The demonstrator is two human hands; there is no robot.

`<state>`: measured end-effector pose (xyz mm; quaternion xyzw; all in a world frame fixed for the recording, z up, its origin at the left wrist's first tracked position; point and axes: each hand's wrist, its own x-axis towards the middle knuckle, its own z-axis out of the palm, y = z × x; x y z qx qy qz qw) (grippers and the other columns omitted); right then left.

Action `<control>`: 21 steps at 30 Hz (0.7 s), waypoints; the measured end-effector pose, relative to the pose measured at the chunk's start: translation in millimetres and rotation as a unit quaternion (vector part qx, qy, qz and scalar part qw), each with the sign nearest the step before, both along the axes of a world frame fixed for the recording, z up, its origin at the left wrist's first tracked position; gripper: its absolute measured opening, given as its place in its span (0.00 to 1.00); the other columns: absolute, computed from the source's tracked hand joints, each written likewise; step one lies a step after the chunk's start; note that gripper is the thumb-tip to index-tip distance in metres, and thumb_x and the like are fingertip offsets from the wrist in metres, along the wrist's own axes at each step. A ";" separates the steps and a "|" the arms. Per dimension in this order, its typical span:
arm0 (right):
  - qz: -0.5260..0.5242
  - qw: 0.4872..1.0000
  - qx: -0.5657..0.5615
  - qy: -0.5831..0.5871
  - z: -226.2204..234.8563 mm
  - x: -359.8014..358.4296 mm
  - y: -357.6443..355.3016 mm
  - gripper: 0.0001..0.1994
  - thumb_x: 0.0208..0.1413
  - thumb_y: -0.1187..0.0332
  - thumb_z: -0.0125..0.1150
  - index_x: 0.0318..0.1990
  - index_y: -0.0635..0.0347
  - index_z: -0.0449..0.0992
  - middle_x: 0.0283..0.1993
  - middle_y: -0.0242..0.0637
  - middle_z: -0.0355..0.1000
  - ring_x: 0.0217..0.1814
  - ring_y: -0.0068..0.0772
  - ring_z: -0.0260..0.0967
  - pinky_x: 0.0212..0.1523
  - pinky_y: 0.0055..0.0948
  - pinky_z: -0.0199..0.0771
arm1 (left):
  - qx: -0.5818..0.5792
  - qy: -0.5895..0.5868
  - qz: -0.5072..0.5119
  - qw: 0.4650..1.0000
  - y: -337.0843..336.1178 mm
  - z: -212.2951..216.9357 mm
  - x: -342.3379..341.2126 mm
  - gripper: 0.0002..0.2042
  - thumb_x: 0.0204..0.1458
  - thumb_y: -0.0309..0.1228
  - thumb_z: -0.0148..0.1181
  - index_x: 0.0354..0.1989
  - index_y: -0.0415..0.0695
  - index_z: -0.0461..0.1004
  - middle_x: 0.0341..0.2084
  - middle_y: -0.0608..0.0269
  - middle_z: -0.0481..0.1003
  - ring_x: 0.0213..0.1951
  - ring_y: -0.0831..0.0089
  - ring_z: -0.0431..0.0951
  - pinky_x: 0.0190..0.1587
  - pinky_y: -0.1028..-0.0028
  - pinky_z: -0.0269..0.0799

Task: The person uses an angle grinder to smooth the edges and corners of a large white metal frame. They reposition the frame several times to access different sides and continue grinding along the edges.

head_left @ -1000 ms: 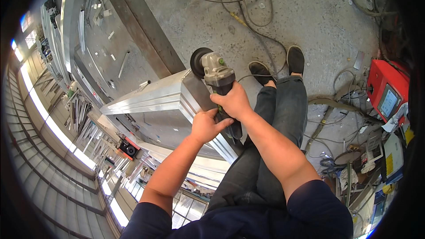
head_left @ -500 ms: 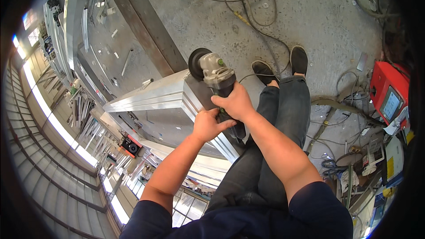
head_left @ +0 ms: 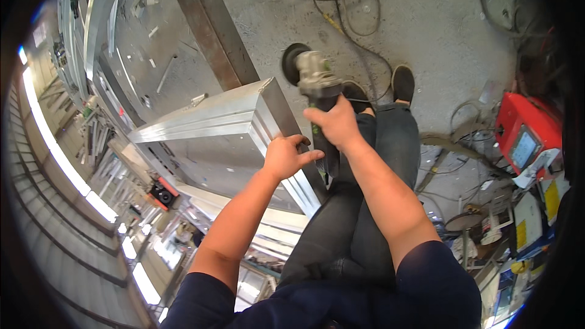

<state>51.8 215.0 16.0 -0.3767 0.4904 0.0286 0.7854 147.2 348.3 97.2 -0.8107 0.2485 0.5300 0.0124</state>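
Ribbed dark cladding [head_left: 67,244] and bright strip windows curve up the far left of a workshop, with loose lengths of metal stock [head_left: 100,140] lying near them. Moving right, small offcuts are scattered over a grey surface, and a brown steel beam [head_left: 213,33] runs up to the back of a silver metal frame [head_left: 210,114], whose stepped corner points toward the person.

At that corner is the left grip [head_left: 284,159], a bare hand with its thumb spread from the fingers; whether it holds the frame's edge or merely rests there, I cannot tell. Just right of it, the right grip [head_left: 339,125] is closed around the body of an angle grinder [head_left: 319,76]. The grinder stands between the frame's near corner and the person's shoes, its dark disc [head_left: 294,64] just beside the corner and apart from the metal.

As for progress, the corner is assembled, but blur hides whether its edges are dressed; with the disc off the metal, this looks like a pause in grinding, and what is left cannot be judged.

Farther right, looped cables [head_left: 332,21] lie on the concrete floor [head_left: 426,30], then a red machine with a screen [head_left: 529,131].
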 end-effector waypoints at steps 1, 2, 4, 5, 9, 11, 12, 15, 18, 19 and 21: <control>-0.059 0.997 0.045 -0.021 2.4 -3.1 -7.3 0.19 0.49 0.68 0.74 0.47 0.66 0.76 0.38 0.34 0.77 0.35 0.28 0.74 0.40 0.31 0.76 | -0.002 -0.001 0.002 1.000 -5.3 2.6 2.8 0.27 0.43 0.54 0.76 0.35 0.39 0.83 0.17 0.59 0.76 0.25 0.62 0.78 0.35 0.61 0.76; -0.067 0.995 0.069 0.000 1.8 -10.1 -13.9 0.17 0.51 0.68 0.73 0.45 0.65 0.76 0.35 0.34 0.76 0.33 0.28 0.74 0.37 0.32 0.76 | -0.014 -0.011 -0.006 1.000 -5.0 3.8 2.7 0.27 0.44 0.55 0.75 0.34 0.39 0.83 0.18 0.58 0.77 0.27 0.60 0.79 0.36 0.61 0.76; -0.073 0.989 0.123 0.022 13.9 -21.6 -38.0 0.14 0.52 0.68 0.72 0.42 0.62 0.76 0.32 0.35 0.75 0.29 0.29 0.75 0.31 0.32 0.77 | -0.035 -0.033 -0.015 0.999 0.6 3.5 0.3 0.28 0.45 0.58 0.72 0.34 0.40 0.84 0.20 0.56 0.78 0.30 0.58 0.80 0.40 0.59 0.77; -0.074 0.985 0.155 0.025 27.7 -24.0 -53.3 0.13 0.53 0.68 0.72 0.41 0.61 0.76 0.31 0.36 0.75 0.28 0.31 0.75 0.29 0.33 0.77 | -0.017 -0.026 -0.010 0.999 0.0 5.2 1.7 0.28 0.46 0.60 0.71 0.33 0.41 0.84 0.22 0.55 0.79 0.32 0.57 0.81 0.41 0.59 0.77; 0.001 0.989 0.139 0.045 86.3 -15.8 -101.3 0.14 0.53 0.68 0.71 0.42 0.62 0.73 0.30 0.38 0.75 0.27 0.34 0.75 0.30 0.35 0.78 | 0.001 0.002 -0.006 1.000 -1.3 6.4 9.3 0.32 0.52 0.66 0.61 0.33 0.43 0.84 0.29 0.51 0.83 0.41 0.53 0.83 0.46 0.59 0.78; 0.049 0.995 0.070 0.044 95.5 -8.9 -110.0 0.17 0.52 0.68 0.72 0.44 0.62 0.72 0.31 0.38 0.74 0.27 0.34 0.75 0.30 0.36 0.78 | -0.001 0.003 -0.013 1.000 6.2 -2.6 6.9 0.34 0.53 0.68 0.57 0.33 0.43 0.85 0.30 0.52 0.83 0.40 0.53 0.83 0.46 0.59 0.79; 0.072 0.996 0.037 0.043 98.2 -2.4 -114.6 0.18 0.51 0.68 0.72 0.45 0.62 0.71 0.31 0.38 0.74 0.27 0.34 0.75 0.30 0.36 0.78 | 0.006 0.017 -0.011 1.000 1.5 1.6 8.6 0.33 0.56 0.66 0.54 0.34 0.44 0.85 0.32 0.51 0.83 0.42 0.53 0.83 0.48 0.59 0.78; 0.166 0.985 -0.030 0.029 117.7 29.8 -127.9 0.20 0.50 0.70 0.73 0.47 0.62 0.70 0.32 0.36 0.73 0.28 0.33 0.75 0.30 0.36 0.78 | -0.012 0.028 0.000 1.000 -0.8 9.6 11.9 0.32 0.57 0.65 0.54 0.35 0.44 0.85 0.33 0.50 0.83 0.44 0.53 0.82 0.49 0.59 0.77; 0.239 0.970 -0.044 0.007 116.6 62.9 -136.3 0.21 0.49 0.71 0.72 0.49 0.62 0.70 0.33 0.35 0.73 0.30 0.32 0.75 0.31 0.35 0.78 | -0.026 0.002 0.017 1.000 -1.2 13.0 14.6 0.30 0.58 0.62 0.55 0.35 0.44 0.85 0.34 0.52 0.83 0.43 0.53 0.83 0.49 0.59 0.77; 0.258 0.965 -0.044 0.008 121.8 70.0 -137.0 0.20 0.49 0.71 0.72 0.49 0.62 0.71 0.33 0.35 0.73 0.31 0.31 0.75 0.32 0.34 0.78 | -0.032 -0.001 0.021 0.999 -0.2 13.9 11.4 0.29 0.58 0.62 0.55 0.35 0.44 0.85 0.35 0.53 0.83 0.42 0.53 0.83 0.49 0.59 0.77; 0.337 0.938 -0.084 0.003 129.7 84.9 -139.4 0.21 0.48 0.71 0.72 0.48 0.63 0.72 0.35 0.36 0.75 0.32 0.30 0.75 0.34 0.33 0.77 | -0.011 0.020 0.041 0.999 2.8 16.6 9.4 0.28 0.59 0.60 0.56 0.35 0.44 0.85 0.36 0.53 0.83 0.43 0.53 0.83 0.49 0.58 0.77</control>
